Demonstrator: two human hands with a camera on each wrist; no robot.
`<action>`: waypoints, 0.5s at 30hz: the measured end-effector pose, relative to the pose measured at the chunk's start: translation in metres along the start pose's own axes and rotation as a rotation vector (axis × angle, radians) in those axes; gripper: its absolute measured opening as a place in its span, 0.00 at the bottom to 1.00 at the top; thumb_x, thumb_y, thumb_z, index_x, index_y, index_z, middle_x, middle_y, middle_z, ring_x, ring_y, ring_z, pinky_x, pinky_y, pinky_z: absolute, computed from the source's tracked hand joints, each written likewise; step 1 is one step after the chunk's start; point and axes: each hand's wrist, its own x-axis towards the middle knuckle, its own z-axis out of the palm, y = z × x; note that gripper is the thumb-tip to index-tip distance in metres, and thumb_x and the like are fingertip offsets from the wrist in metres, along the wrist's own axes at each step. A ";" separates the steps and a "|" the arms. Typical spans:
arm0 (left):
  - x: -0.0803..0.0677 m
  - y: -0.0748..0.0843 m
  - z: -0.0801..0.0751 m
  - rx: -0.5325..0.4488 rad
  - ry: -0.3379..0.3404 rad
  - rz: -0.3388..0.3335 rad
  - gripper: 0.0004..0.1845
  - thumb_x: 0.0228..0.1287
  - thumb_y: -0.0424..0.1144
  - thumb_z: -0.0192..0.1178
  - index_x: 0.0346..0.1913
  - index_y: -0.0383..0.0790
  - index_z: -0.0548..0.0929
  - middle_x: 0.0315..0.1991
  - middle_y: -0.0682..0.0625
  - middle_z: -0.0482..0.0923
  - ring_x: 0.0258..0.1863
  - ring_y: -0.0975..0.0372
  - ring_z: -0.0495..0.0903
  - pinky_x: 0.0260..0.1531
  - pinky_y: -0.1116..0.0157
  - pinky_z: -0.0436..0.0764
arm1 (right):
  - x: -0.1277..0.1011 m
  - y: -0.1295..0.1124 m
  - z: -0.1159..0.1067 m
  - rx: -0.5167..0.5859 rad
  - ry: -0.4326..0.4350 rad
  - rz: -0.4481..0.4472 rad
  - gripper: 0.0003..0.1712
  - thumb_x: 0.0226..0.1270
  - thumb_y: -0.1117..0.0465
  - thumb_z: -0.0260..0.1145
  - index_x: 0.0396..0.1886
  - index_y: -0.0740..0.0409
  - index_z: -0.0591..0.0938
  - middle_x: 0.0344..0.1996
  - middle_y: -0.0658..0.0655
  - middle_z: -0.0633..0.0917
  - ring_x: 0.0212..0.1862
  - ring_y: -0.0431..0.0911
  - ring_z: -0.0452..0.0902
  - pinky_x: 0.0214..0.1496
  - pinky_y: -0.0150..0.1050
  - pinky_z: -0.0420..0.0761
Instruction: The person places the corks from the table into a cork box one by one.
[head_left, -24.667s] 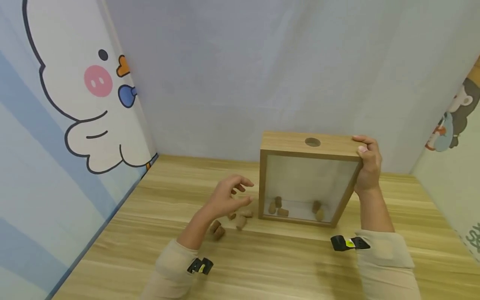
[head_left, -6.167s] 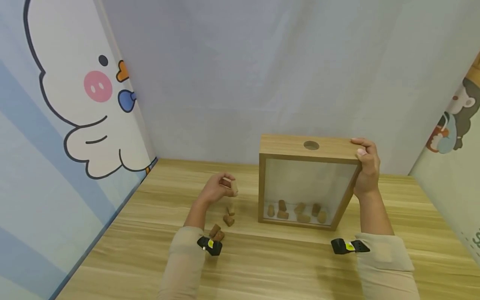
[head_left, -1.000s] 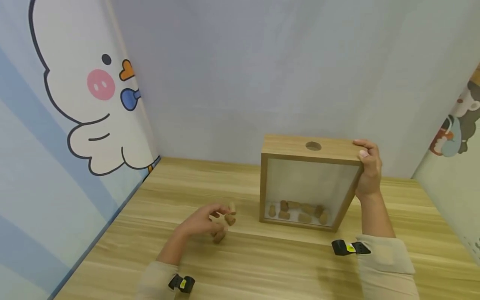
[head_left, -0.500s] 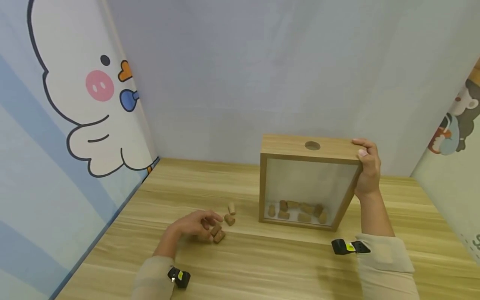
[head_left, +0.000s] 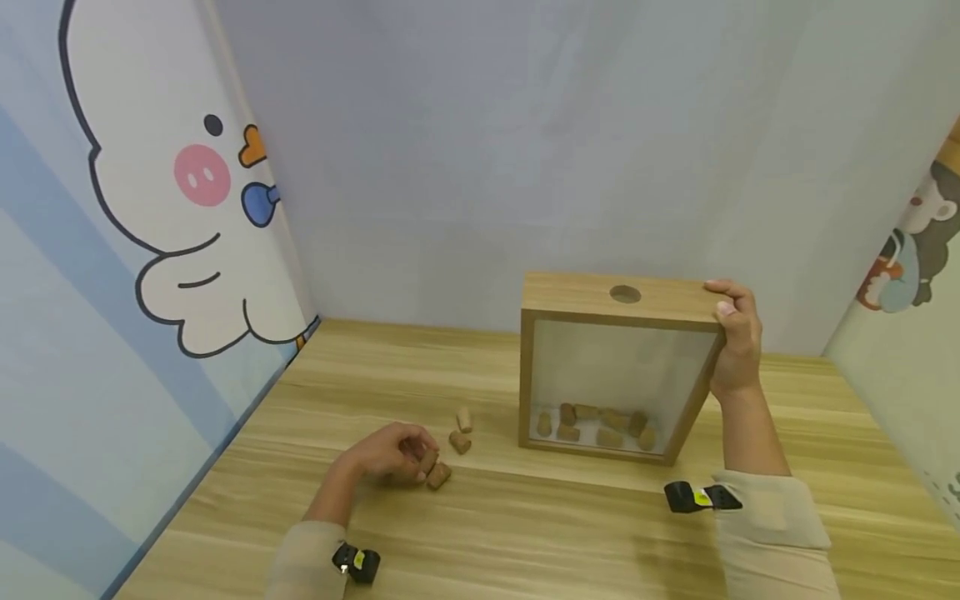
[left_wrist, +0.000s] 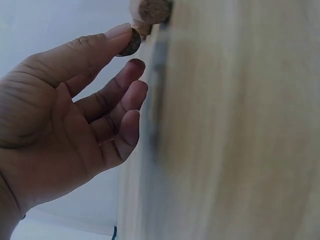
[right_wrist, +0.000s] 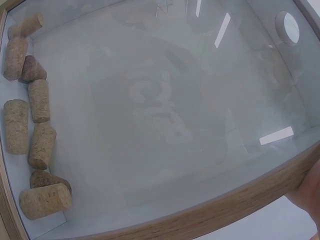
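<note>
A wooden box point(head_left: 577, 296) with a glass front stands upright on the table, a round hole point(head_left: 625, 293) in its top. Several corks point(head_left: 600, 423) lie on its floor, and the right wrist view shows these corks point(right_wrist: 39, 145) behind the glass. My right hand point(head_left: 733, 333) grips the box's top right corner; only its edge point(right_wrist: 309, 195) shows in the right wrist view. My left hand point(head_left: 390, 454) rests on the table with its fingers curled over one cork. In the left wrist view the thumb point(left_wrist: 100, 45) presses that cork's dark end point(left_wrist: 132, 42).
Three loose corks lie on the wooden table point(head_left: 525, 533) right of my left hand: one point(head_left: 438, 475) beside the fingers, one point(head_left: 459, 442) further on, one point(head_left: 464, 418) nearest the box. Cartoon-printed walls close in the left point(head_left: 150, 250), back and right sides.
My left hand has drawn back a little toward me and curled its fingers over the cork nearest it. The box and my right hand have not moved.
</note>
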 end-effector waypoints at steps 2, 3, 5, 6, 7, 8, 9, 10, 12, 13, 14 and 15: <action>-0.001 0.006 -0.001 -0.020 0.028 -0.016 0.19 0.46 0.28 0.70 0.44 0.36 0.80 0.36 0.49 0.76 0.37 0.56 0.75 0.39 0.60 0.75 | 0.000 -0.001 -0.001 0.003 0.003 -0.002 0.18 0.59 0.56 0.49 0.44 0.53 0.79 0.47 0.58 0.70 0.43 0.49 0.64 0.41 0.43 0.61; -0.001 0.009 -0.001 -0.045 0.039 -0.027 0.18 0.45 0.27 0.70 0.42 0.36 0.80 0.35 0.48 0.76 0.37 0.56 0.75 0.39 0.60 0.75 | 0.000 -0.002 -0.001 0.006 0.003 -0.003 0.18 0.59 0.56 0.49 0.44 0.53 0.79 0.47 0.58 0.70 0.43 0.49 0.64 0.41 0.43 0.61; -0.001 0.020 -0.002 -0.109 0.069 -0.032 0.17 0.45 0.26 0.69 0.41 0.34 0.79 0.35 0.46 0.76 0.37 0.54 0.76 0.38 0.59 0.76 | 0.000 -0.002 -0.001 0.009 0.001 0.001 0.18 0.59 0.56 0.49 0.44 0.53 0.79 0.47 0.59 0.70 0.43 0.49 0.64 0.40 0.42 0.62; 0.000 0.024 -0.002 -0.133 0.087 -0.029 0.17 0.45 0.26 0.69 0.40 0.33 0.78 0.36 0.45 0.76 0.37 0.54 0.77 0.38 0.60 0.77 | 0.000 -0.002 -0.001 0.007 -0.001 0.003 0.18 0.59 0.56 0.49 0.44 0.53 0.79 0.47 0.59 0.70 0.42 0.49 0.64 0.40 0.42 0.62; 0.001 0.028 -0.002 -0.150 0.102 -0.027 0.16 0.46 0.26 0.70 0.40 0.33 0.78 0.36 0.45 0.76 0.37 0.53 0.77 0.37 0.60 0.77 | 0.000 -0.002 -0.001 0.004 -0.004 0.005 0.18 0.59 0.56 0.49 0.44 0.53 0.79 0.48 0.58 0.69 0.42 0.49 0.64 0.40 0.42 0.62; 0.003 0.032 -0.002 -0.173 0.113 -0.022 0.16 0.46 0.27 0.70 0.40 0.32 0.77 0.37 0.44 0.76 0.37 0.53 0.78 0.36 0.60 0.78 | 0.000 -0.002 -0.001 0.003 -0.009 0.008 0.18 0.59 0.56 0.49 0.45 0.53 0.79 0.48 0.58 0.69 0.43 0.49 0.64 0.40 0.43 0.62; 0.006 0.036 -0.002 -0.182 0.123 -0.014 0.16 0.47 0.27 0.70 0.40 0.32 0.77 0.38 0.44 0.76 0.37 0.53 0.78 0.36 0.60 0.78 | 0.000 -0.001 -0.001 -0.001 -0.013 0.012 0.18 0.59 0.55 0.49 0.45 0.53 0.79 0.48 0.58 0.69 0.43 0.49 0.63 0.40 0.43 0.62; 0.008 0.041 -0.003 -0.186 0.135 -0.006 0.17 0.47 0.29 0.71 0.40 0.32 0.76 0.39 0.44 0.76 0.37 0.53 0.78 0.36 0.60 0.79 | 0.000 -0.001 -0.001 -0.003 -0.016 0.017 0.18 0.59 0.55 0.49 0.45 0.53 0.78 0.48 0.58 0.69 0.43 0.50 0.63 0.40 0.43 0.62; 0.015 0.047 -0.003 -0.192 0.152 0.025 0.17 0.48 0.31 0.71 0.40 0.33 0.75 0.40 0.44 0.76 0.37 0.54 0.79 0.36 0.60 0.79 | -0.001 -0.001 -0.001 -0.009 -0.022 0.025 0.18 0.59 0.55 0.48 0.46 0.53 0.78 0.49 0.58 0.68 0.43 0.49 0.63 0.40 0.43 0.62; 0.017 0.053 -0.003 -0.195 0.163 0.040 0.17 0.49 0.32 0.71 0.40 0.34 0.75 0.40 0.45 0.76 0.36 0.55 0.79 0.36 0.60 0.79 | -0.001 -0.001 -0.001 -0.009 -0.026 0.029 0.18 0.59 0.55 0.48 0.46 0.53 0.78 0.49 0.58 0.68 0.43 0.49 0.63 0.40 0.43 0.62; 0.019 0.062 -0.004 -0.201 0.179 0.056 0.16 0.50 0.31 0.70 0.40 0.34 0.75 0.40 0.44 0.76 0.36 0.55 0.79 0.36 0.60 0.79 | -0.001 -0.001 -0.001 -0.009 -0.030 0.033 0.18 0.59 0.55 0.48 0.46 0.52 0.78 0.49 0.58 0.68 0.43 0.49 0.63 0.40 0.43 0.63; 0.020 0.071 -0.004 -0.196 0.199 0.079 0.15 0.51 0.31 0.70 0.39 0.34 0.75 0.39 0.44 0.77 0.36 0.54 0.80 0.36 0.59 0.79 | -0.001 -0.001 -0.001 -0.010 -0.032 0.035 0.18 0.59 0.55 0.48 0.46 0.52 0.77 0.49 0.58 0.67 0.44 0.49 0.63 0.40 0.43 0.63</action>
